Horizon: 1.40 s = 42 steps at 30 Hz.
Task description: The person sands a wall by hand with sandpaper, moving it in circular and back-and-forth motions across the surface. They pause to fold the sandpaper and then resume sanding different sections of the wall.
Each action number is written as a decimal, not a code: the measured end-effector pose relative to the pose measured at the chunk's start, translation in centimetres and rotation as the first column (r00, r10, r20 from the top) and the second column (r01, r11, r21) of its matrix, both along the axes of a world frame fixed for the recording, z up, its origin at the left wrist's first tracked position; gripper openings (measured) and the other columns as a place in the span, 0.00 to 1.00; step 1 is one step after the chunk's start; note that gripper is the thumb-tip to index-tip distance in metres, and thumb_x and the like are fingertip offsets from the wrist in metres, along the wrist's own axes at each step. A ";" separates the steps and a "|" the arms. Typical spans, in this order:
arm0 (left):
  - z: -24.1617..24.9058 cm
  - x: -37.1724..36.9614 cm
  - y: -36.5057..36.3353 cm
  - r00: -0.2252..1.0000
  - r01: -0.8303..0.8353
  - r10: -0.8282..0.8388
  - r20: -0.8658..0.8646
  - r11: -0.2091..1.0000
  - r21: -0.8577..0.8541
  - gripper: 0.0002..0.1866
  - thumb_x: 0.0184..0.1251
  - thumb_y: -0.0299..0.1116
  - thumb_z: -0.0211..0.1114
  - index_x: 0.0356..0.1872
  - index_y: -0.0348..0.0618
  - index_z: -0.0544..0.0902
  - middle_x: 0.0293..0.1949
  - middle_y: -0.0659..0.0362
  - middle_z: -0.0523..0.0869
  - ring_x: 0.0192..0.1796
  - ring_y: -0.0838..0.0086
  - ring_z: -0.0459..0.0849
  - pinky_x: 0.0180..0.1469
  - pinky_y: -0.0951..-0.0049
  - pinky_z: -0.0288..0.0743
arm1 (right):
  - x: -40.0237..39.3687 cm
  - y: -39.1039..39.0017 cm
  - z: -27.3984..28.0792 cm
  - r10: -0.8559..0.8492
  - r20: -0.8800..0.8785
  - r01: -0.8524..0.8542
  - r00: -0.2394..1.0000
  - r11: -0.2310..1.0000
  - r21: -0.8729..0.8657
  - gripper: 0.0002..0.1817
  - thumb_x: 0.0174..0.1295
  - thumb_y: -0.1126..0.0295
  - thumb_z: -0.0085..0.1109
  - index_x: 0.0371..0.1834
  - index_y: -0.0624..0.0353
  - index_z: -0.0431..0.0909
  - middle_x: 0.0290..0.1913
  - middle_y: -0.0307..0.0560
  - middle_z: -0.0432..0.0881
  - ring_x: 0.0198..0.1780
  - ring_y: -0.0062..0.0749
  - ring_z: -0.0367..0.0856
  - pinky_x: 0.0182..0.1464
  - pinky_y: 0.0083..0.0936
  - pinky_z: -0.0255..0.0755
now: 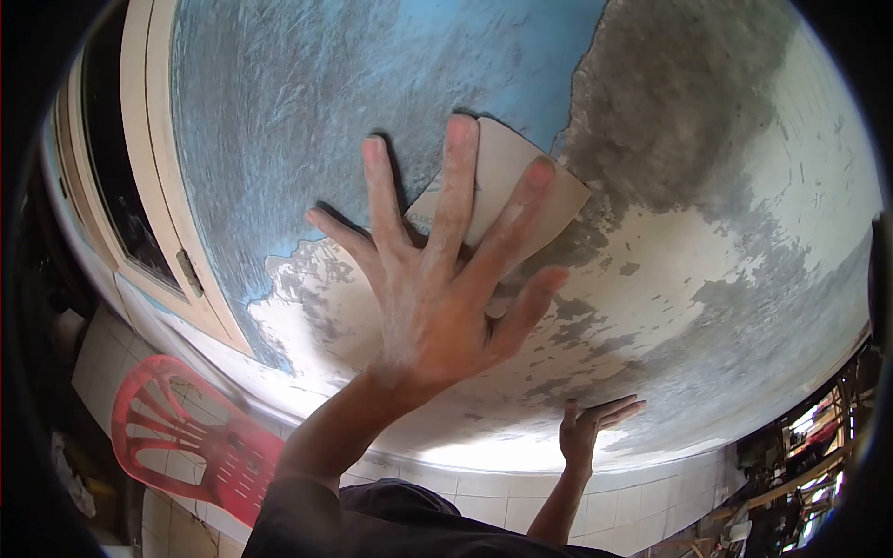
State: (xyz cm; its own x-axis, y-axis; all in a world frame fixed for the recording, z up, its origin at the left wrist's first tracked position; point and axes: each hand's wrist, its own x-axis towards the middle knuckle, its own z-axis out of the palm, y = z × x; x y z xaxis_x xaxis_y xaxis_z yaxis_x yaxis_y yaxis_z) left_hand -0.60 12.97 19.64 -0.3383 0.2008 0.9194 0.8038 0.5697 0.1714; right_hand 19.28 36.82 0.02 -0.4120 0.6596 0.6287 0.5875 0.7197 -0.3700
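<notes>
Plainly the left hand (pixel 423 293) is nearer: its grip, fingers (pixel 459 181) splayed wide, flattens the sandpaper (pixel 498 172) against the wall (pixel 651 288), one corner jutting right; the right hand (pixel 580 432), opened out, is well apart, near right.

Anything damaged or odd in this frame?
Yes, the wall looks worn: its blue paint ends in a ragged edge beside a rough grey patch, with mottled white and grey below, unlike an even finish. The left hand lies over a tan sheet against it.
</notes>
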 end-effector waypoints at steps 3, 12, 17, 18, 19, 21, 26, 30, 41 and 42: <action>-3.0 -0.7 1.1 0.997 0.059 -0.056 -0.060 0.998 0.037 0.32 0.65 0.53 0.51 0.69 0.55 0.65 0.74 0.43 0.45 0.71 0.29 0.34 0.54 0.17 0.22 | -0.1 -0.4 0.3 -0.004 -0.004 0.004 1.000 0.999 -0.035 0.60 0.59 0.34 0.46 0.69 0.60 0.13 0.69 0.69 0.10 0.71 0.68 0.12 0.68 0.65 0.26; -1.2 -0.1 2.3 0.996 0.019 -0.022 -0.081 0.999 -0.045 0.35 0.64 0.55 0.52 0.69 0.47 0.64 0.75 0.53 0.45 0.71 0.29 0.33 0.53 0.17 0.17 | 0.2 0.3 -0.3 -0.006 0.020 0.005 1.000 0.999 0.039 0.59 0.60 0.34 0.44 0.69 0.61 0.13 0.69 0.70 0.11 0.71 0.69 0.12 0.68 0.66 0.25; -2.8 0.0 2.3 0.991 0.112 -0.113 -0.071 0.993 -0.023 0.33 0.66 0.52 0.51 0.69 0.45 0.64 0.75 0.55 0.49 0.72 0.31 0.35 0.53 0.18 0.15 | -0.2 0.0 -0.4 -0.011 0.001 0.011 1.000 1.000 0.021 0.59 0.60 0.32 0.41 0.69 0.63 0.13 0.69 0.71 0.11 0.71 0.69 0.12 0.68 0.65 0.24; -2.3 0.0 2.4 0.991 0.120 -0.120 -0.066 0.993 -0.012 0.33 0.66 0.51 0.51 0.68 0.45 0.64 0.74 0.55 0.50 0.72 0.32 0.36 0.53 0.18 0.14 | 0.0 0.1 -0.2 -0.008 0.010 0.008 1.000 0.999 0.035 0.59 0.60 0.31 0.40 0.69 0.63 0.13 0.69 0.71 0.11 0.71 0.69 0.12 0.68 0.65 0.24; -1.8 -0.2 2.6 0.991 0.094 -0.093 -0.097 0.995 0.012 0.33 0.66 0.50 0.51 0.69 0.45 0.63 0.74 0.55 0.52 0.72 0.33 0.36 0.53 0.18 0.13 | 0.0 0.2 -0.1 -0.001 0.011 0.001 1.000 0.999 0.036 0.59 0.60 0.31 0.41 0.69 0.63 0.13 0.69 0.71 0.11 0.71 0.69 0.12 0.68 0.65 0.25; -1.1 -0.6 3.0 0.985 0.051 -0.042 -0.166 0.997 0.051 0.32 0.67 0.48 0.52 0.69 0.44 0.63 0.74 0.57 0.54 0.73 0.34 0.38 0.53 0.18 0.12 | 0.0 0.1 -0.1 0.007 0.004 -0.007 1.000 1.000 0.027 0.59 0.60 0.32 0.41 0.69 0.63 0.13 0.69 0.71 0.11 0.71 0.69 0.12 0.68 0.65 0.25; -3.7 -1.4 3.2 0.972 -0.016 0.016 -0.235 1.000 0.004 0.32 0.64 0.45 0.54 0.68 0.45 0.64 0.73 0.58 0.55 0.73 0.37 0.39 0.54 0.20 0.12 | 0.1 0.5 -0.4 -0.005 0.004 0.005 1.000 0.999 0.044 0.60 0.59 0.31 0.41 0.69 0.62 0.13 0.69 0.71 0.11 0.71 0.69 0.12 0.68 0.65 0.25; -0.9 -0.9 2.8 0.985 0.040 -0.038 -0.171 0.999 0.007 0.31 0.63 0.44 0.55 0.67 0.44 0.65 0.73 0.56 0.55 0.74 0.38 0.39 0.55 0.20 0.13 | 0.0 -0.1 0.0 0.001 -0.004 -0.001 1.000 1.000 -0.009 0.59 0.60 0.32 0.42 0.69 0.61 0.13 0.69 0.71 0.11 0.71 0.69 0.12 0.68 0.65 0.26; -0.6 -0.2 3.1 0.990 0.049 -0.047 -0.136 0.999 0.008 0.31 0.65 0.42 0.54 0.68 0.41 0.64 0.74 0.53 0.53 0.74 0.40 0.41 0.57 0.20 0.17 | 0.0 0.1 -0.2 0.000 0.027 -0.002 1.000 0.999 0.048 0.57 0.63 0.40 0.46 0.69 0.63 0.13 0.69 0.72 0.11 0.71 0.69 0.11 0.68 0.64 0.24; -0.7 -0.1 3.2 0.991 0.065 -0.063 -0.117 0.998 0.016 0.31 0.64 0.42 0.56 0.67 0.42 0.65 0.74 0.55 0.53 0.74 0.42 0.41 0.57 0.20 0.18 | 0.0 0.0 0.0 -0.002 0.023 0.001 1.000 0.999 0.040 0.57 0.63 0.40 0.46 0.69 0.63 0.13 0.69 0.72 0.11 0.71 0.69 0.11 0.68 0.64 0.24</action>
State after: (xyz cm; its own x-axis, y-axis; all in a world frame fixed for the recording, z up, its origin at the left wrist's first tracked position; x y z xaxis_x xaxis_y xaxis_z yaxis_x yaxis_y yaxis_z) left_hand -0.67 16.14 18.95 -0.2154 0.1997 0.9559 0.8538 0.5136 0.0851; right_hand 19.27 36.82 0.00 -0.4257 0.6347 0.6450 0.5964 0.7328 -0.3275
